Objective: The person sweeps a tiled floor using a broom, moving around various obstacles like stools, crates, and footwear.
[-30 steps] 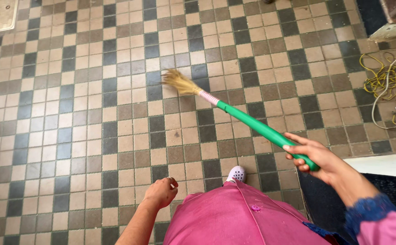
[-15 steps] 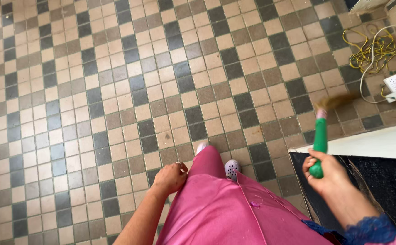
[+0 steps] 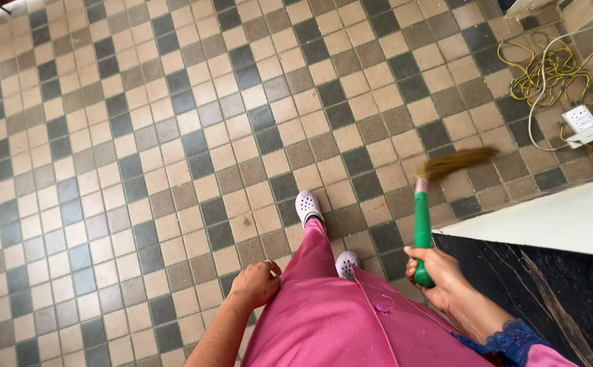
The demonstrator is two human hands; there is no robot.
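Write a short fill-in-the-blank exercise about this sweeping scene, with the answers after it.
1. The right hand grips a broom whose handle is ____ in colour.
2. The left hand rests against the ____ garment.
3. The yellow cable lies tangled on the tiles beside a white ____.
4. The bristles point toward the ____ side of the picture.

Missing words: green; pink; socket; right

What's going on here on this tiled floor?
A person in pink clothes stands on a checkered tile floor. Their right hand grips the green handle of a straw broom, whose bristles are low over the tiles near a white-topped dark ledge. The left hand rests empty against the pink garment. Yellow cable lies nearby.
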